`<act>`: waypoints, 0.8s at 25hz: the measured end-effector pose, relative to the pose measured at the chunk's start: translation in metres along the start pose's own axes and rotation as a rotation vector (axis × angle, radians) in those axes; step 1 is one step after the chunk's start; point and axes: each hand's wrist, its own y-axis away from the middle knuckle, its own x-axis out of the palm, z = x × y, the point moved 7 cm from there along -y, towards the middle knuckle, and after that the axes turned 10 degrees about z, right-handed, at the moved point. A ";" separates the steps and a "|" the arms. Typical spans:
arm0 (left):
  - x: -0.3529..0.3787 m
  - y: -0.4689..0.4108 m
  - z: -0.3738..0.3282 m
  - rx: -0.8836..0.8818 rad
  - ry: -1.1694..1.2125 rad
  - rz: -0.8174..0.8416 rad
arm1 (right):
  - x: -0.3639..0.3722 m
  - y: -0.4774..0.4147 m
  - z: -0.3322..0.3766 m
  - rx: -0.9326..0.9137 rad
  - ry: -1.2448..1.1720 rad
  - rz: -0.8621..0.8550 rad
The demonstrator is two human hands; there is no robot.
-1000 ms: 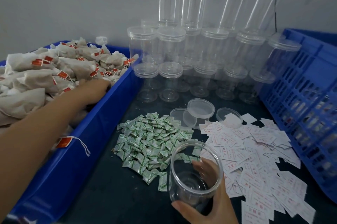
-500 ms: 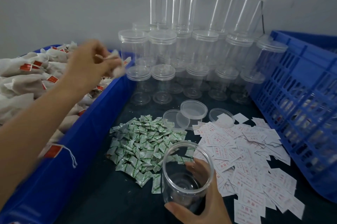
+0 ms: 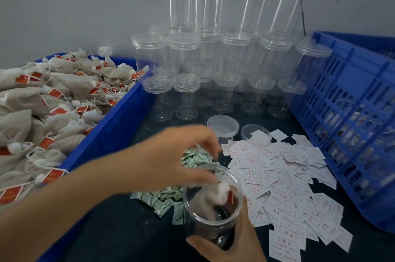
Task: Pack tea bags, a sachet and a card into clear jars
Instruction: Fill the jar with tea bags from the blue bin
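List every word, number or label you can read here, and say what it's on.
Nothing here can be quoted.
Red tags on the tea bags: printed, too small to read.
White cards: red print, too blurred to read.
Green sachets: print too small to read.
Held jar and blue crate: no text visible.

Clear, glossy, smooth plastic for the open jar (image 3: 205,229), stacked jars (image 3: 183,54) and lids (image 3: 223,126). Matt, fibrous, cloth-like beige mesh for the tea bags (image 3: 64,82), with red paper tags (image 3: 22,79). Shiny film on the sachets (image 3: 162,197). Matt white paper cards (image 3: 277,176). Smooth blue plastic bin (image 3: 111,133) and crate (image 3: 352,101); dark matt table top (image 3: 117,229).
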 end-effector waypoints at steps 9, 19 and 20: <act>-0.113 0.064 0.214 -1.013 -0.652 -0.207 | 0.000 0.005 -0.012 0.042 -0.012 -0.099; -0.122 0.070 0.181 -0.801 -0.858 -0.661 | 0.003 0.005 -0.020 0.057 -0.071 -0.060; -0.127 0.072 0.160 -0.683 -0.758 -0.827 | 0.002 0.004 -0.018 0.047 -0.039 -0.069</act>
